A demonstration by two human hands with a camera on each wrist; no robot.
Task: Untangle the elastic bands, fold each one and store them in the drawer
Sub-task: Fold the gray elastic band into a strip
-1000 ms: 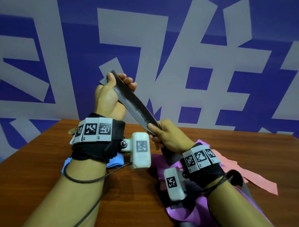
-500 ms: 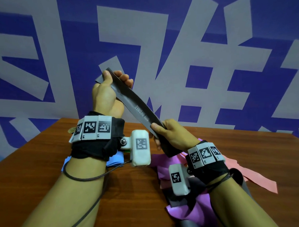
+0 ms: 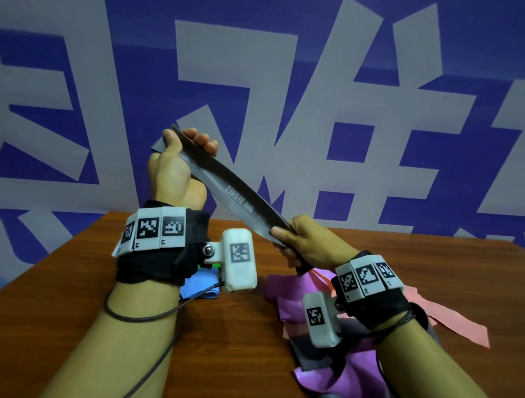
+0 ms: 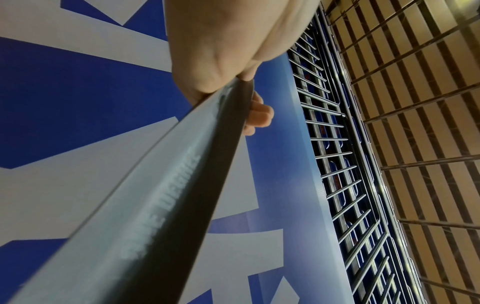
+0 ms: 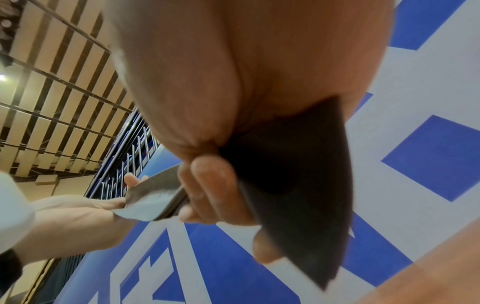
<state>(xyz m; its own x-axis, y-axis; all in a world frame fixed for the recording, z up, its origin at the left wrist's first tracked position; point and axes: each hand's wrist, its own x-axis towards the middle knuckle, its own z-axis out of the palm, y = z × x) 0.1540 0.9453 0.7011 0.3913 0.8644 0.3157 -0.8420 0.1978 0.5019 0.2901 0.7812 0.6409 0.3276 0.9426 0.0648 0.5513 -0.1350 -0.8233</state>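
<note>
A dark grey elastic band (image 3: 234, 190) with pale lettering stretches slantwise in the air above the table. My left hand (image 3: 179, 153) pinches its upper end, thumb in front and fingers curled behind. Lower and to the right, my right hand (image 3: 301, 242) grips the band further down, and the rest of the band runs down behind that wrist. The left wrist view shows the grey band (image 4: 168, 195) running up to my left hand (image 4: 233, 82). In the right wrist view my right hand (image 5: 213, 185) closes on the grey band (image 5: 298, 185). No drawer is in view.
On the brown wooden table (image 3: 70, 295) lie a folded blue band (image 3: 200, 285) behind my left wrist, a tangle of purple bands (image 3: 347, 371) under my right arm, and a pink band (image 3: 457, 324) at the right. A blue and grey wall stands behind the table.
My right hand has slid down and to the right along the grey band, so a longer stretch now spans between the hands. My left hand has barely moved.
</note>
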